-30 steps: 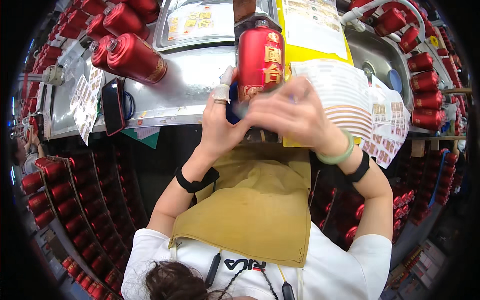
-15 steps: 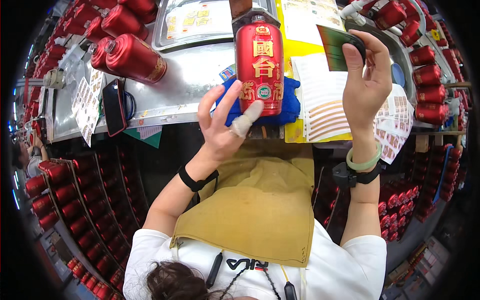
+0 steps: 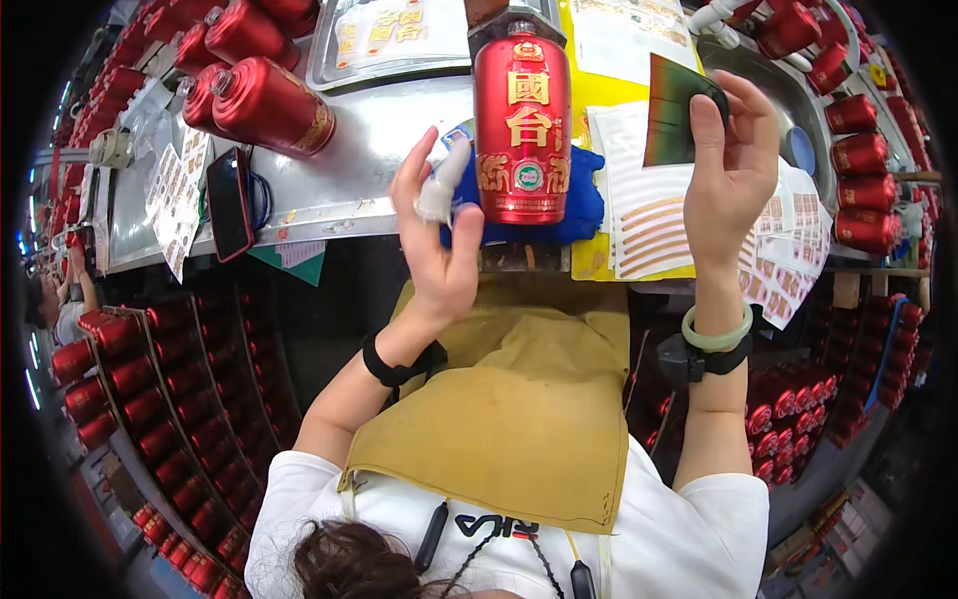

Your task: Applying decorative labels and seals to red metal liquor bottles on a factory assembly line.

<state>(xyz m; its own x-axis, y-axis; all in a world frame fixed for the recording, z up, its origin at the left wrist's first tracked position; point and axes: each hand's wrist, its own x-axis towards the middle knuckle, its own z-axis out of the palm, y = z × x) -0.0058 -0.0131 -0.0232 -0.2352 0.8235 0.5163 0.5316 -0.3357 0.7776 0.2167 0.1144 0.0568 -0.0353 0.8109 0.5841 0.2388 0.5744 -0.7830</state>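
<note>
A red bottle (image 3: 522,125) with gold lettering and a small green round emblem lies on a folded blue cloth (image 3: 585,195), its capped neck pointing away from me. Beside its lower left side is my left hand (image 3: 434,235), fingers raised and apart, holding nothing; one finger wears a white cover (image 3: 442,188). To the bottle's right, above the table, my right hand (image 3: 733,185) pinches a thin scraper-like blade (image 3: 673,112), dark green to brown with a black edge, between thumb and fingers. Below it lies a white sheet with curved gold strips (image 3: 644,225).
More red bottles (image 3: 271,105) lie at the left. A phone (image 3: 230,205) rests near the front edge beside sticker sheets (image 3: 180,190). A metal tray (image 3: 344,75) stands behind. Sticker sheets (image 3: 790,240) fan out at the right. Racks of red bottles (image 3: 165,399) fill both sides below.
My left hand has come off the bottle's lower end and drawn back to the left, fingers lifted. My right hand still holds the blade, now tilted more upright.
</note>
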